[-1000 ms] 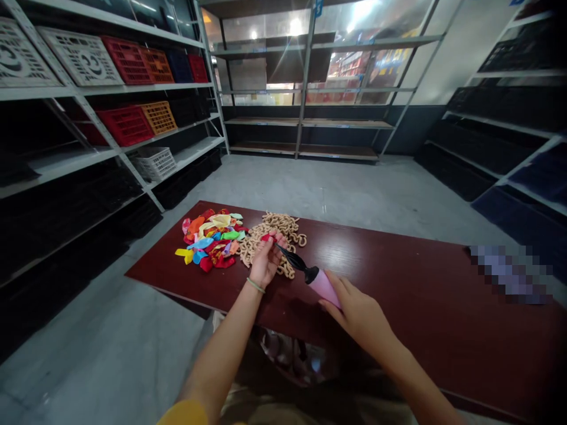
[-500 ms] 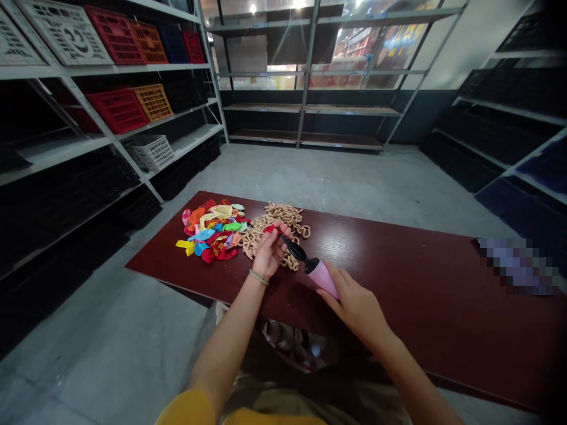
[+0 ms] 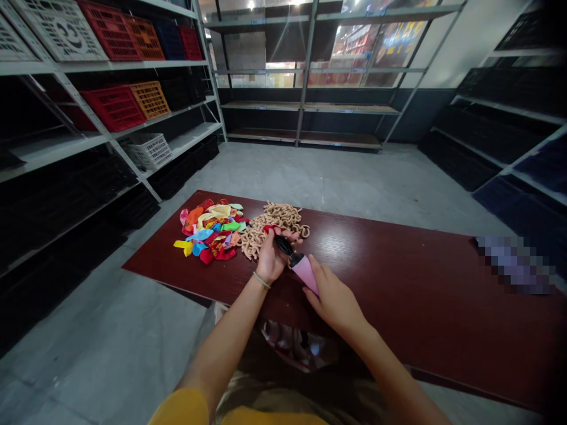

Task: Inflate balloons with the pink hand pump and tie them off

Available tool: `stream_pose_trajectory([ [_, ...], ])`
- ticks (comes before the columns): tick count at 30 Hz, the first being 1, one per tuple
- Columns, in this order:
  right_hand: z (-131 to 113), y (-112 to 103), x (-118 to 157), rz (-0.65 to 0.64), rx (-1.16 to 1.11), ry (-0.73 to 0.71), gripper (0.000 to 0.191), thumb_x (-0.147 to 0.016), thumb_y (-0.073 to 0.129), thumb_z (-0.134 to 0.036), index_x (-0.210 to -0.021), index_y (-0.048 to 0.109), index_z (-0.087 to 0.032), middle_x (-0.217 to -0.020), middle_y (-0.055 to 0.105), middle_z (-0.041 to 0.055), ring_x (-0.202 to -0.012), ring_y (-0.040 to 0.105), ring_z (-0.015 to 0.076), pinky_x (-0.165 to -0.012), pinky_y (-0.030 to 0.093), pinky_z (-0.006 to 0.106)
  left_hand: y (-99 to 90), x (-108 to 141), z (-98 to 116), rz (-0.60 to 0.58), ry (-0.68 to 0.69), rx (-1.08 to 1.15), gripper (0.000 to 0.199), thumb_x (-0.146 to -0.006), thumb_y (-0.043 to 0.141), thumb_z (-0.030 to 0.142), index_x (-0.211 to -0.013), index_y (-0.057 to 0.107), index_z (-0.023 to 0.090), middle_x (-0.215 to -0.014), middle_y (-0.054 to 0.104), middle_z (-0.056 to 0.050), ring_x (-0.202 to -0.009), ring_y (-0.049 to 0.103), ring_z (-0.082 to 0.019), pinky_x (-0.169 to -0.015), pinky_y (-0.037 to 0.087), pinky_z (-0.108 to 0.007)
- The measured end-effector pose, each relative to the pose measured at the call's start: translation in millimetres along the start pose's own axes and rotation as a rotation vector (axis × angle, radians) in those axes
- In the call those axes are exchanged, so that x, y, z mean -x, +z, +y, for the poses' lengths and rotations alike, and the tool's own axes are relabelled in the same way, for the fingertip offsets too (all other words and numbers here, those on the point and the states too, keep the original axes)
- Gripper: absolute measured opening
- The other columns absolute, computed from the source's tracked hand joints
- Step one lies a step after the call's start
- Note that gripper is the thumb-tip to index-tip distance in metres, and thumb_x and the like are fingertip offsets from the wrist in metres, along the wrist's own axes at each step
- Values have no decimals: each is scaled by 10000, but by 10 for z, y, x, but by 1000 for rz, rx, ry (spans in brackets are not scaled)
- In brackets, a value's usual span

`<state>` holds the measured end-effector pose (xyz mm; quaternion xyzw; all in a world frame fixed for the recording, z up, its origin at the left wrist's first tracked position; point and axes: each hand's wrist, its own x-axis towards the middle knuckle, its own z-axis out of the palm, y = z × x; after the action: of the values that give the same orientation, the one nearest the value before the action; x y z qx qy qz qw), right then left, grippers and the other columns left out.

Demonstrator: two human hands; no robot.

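My right hand (image 3: pixel 334 298) is wrapped round the pink handle of what looks like a balloon pump (image 3: pixel 305 274), its black tapered front pointing up and left. My left hand (image 3: pixel 273 257) is palm up around the black part, its thumb against a small red balloon (image 3: pixel 269 228) at the far end. Some of its other fingers stretch out behind the pump. How far the nozzle sits inside the balloon is hidden. Just beyond lies a heap of tan, curled, rope-like pieces (image 3: pixel 283 215). Left of it is a pile of limp, many-coloured balloons (image 3: pixel 217 227).
A dark red-brown table (image 3: pixel 376 271) carries everything. A pixelated flat object (image 3: pixel 514 265) lies at its right end. Below the front edge hangs a clear bag (image 3: pixel 295 348). Shelves with crates (image 3: pixel 110 109) stand left; a metal rack (image 3: pixel 305 106) is at the back.
My right hand has moved the pump left and slightly down, deeper into my left hand. The left hand has turned a little, its fingers now reaching behind the black part.
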<state>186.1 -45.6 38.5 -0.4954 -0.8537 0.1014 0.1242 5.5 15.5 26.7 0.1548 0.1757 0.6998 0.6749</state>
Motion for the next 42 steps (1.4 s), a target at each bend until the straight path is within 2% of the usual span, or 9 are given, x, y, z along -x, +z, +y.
stream_pose_trajectory([
  [4,-41,-33,-27,-42,5,-11,724,-925,522,-307,-1557,175,-250,-1252,594,124,-1063,621,274,-757,514,339,48,17,-72,73,107,-8,243,-926,556,426,-828,469,221,-660,464,37,-544,495,-104,-538,471,-228],
  [8,-9,-60,55,-73,23,23,753,-926,552,-404,-1560,149,-337,-1090,654,73,-952,668,254,-674,502,302,251,43,-85,216,245,-96,252,-936,520,412,-796,428,223,-598,369,58,-428,373,-83,-382,316,-179],
  [12,150,-19,330,58,-8,-24,747,-934,526,-374,-1564,137,-280,-1139,658,95,-981,672,257,-729,534,334,463,54,14,244,342,-166,249,-934,507,408,-794,421,221,-595,366,59,-412,361,-76,-359,284,-174],
  [16,455,-2,738,205,-15,-92,659,-898,533,-314,-1504,291,-221,-1261,628,125,-1057,659,281,-845,546,400,524,66,96,273,368,-167,251,-926,515,412,-796,412,222,-591,359,63,-410,356,-75,-357,281,-178],
  [20,684,-110,1064,196,26,-111,668,-873,545,-289,-1500,317,-246,-1249,640,94,-1032,664,257,-846,557,380,525,115,83,279,359,-143,252,-914,538,413,-802,413,225,-589,346,68,-410,352,-74,-358,273,-181],
  [23,709,-189,1192,188,105,-99,657,-905,527,-320,-1521,300,-283,-1172,668,74,-935,685,228,-723,572,325,526,162,43,278,351,-103,253,-919,533,416,-807,410,226,-600,345,67,-417,353,-72,-365,272,-181],
  [26,617,-175,1204,220,139,-92,640,-929,497,-329,-1530,283,-280,-1100,684,73,-814,696,202,-601,553,286,529,216,-29,285,352,-75,244,-927,523,404,-809,408,225,-611,347,65,-419,348,-69,-368,269,-184],
  [34,208,-20,817,250,105,-46,633,-922,513,-318,-1515,301,-258,-1042,697,61,-762,703,194,-567,541,269,479,421,-388,313,244,-100,257,-901,545,425,-811,413,224,-611,365,67,-421,347,-68,-372,284,-182],
  [42,253,-25,861,215,2,-120,632,-954,500,-312,-1536,262,-252,-1069,690,78,-846,701,194,-672,561,281,384,398,-285,293,279,-159,234,-931,490,411,-811,415,224,-606,362,65,-413,347,-75,-360,285,-189],
])
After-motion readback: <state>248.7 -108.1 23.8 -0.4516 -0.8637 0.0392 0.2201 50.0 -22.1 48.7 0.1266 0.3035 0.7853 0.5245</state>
